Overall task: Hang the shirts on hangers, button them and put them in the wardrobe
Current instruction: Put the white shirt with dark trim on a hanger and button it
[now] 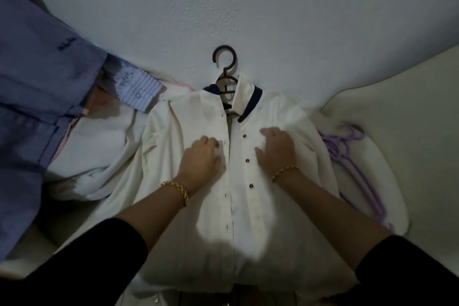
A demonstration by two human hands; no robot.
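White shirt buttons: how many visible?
3, down the white shirt: upper button left of the right hand, middle button at its thumb, lower button by its wrist. More may hide lower.

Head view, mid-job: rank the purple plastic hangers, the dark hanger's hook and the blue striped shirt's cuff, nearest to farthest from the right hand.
Measured from the right hand, which rests on the white shirt:
1. Purple plastic hangers, just off to its right.
2. Dark hanger's hook, beyond the collar, up and to the left.
3. Blue striped shirt's cuff, far to the left.
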